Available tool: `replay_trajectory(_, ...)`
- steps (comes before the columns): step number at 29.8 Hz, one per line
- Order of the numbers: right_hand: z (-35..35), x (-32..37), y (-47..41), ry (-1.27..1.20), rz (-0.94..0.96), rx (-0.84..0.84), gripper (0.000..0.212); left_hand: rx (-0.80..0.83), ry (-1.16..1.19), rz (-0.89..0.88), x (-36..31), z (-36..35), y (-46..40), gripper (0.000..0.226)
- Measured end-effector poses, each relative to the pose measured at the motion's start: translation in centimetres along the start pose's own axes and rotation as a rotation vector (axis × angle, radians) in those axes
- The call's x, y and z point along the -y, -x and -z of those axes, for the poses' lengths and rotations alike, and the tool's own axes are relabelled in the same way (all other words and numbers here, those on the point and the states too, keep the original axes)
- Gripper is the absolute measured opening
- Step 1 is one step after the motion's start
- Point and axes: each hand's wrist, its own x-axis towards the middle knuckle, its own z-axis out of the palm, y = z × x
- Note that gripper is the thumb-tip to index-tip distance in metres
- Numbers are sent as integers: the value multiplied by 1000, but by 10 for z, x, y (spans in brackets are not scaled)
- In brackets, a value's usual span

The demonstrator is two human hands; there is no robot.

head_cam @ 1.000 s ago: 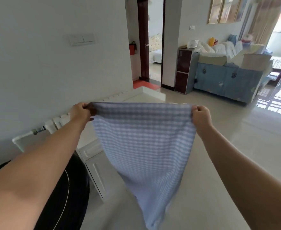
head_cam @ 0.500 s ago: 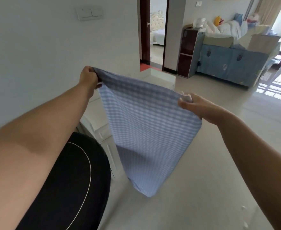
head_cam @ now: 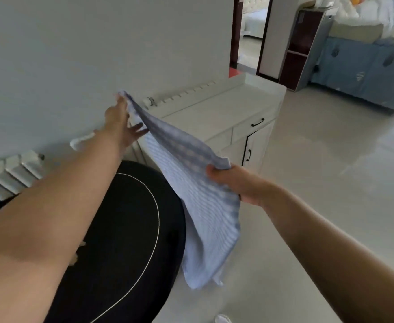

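Note:
A light blue checked cloth [head_cam: 191,183] hangs stretched between my two hands. My left hand [head_cam: 119,120] pinches its far upper corner, reaching out towards the wall above the white cabinet. My right hand [head_cam: 233,180] grips the near upper corner, lower and closer to me. The rest of the cloth droops down over the edge of a black round surface [head_cam: 126,229] below my left arm.
A white cabinet [head_cam: 226,113] with black handles stands against the grey wall, with a white radiator [head_cam: 7,173] at the left. Pale tiled floor [head_cam: 331,183] spreads to the right. Further back are a doorway [head_cam: 249,36], a dark shelf unit [head_cam: 300,45] and a blue covered sofa [head_cam: 366,71].
My view has tipped down and left. My left hand has reached forward towards the wall with its corner, and my right hand has dropped lower and nearer, so the cloth now slants.

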Motion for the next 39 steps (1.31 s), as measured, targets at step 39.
replay_trajectory(39,-403,-62,-152,238,-75,51,69,-822,-1535,-196,-67,553,104,35)
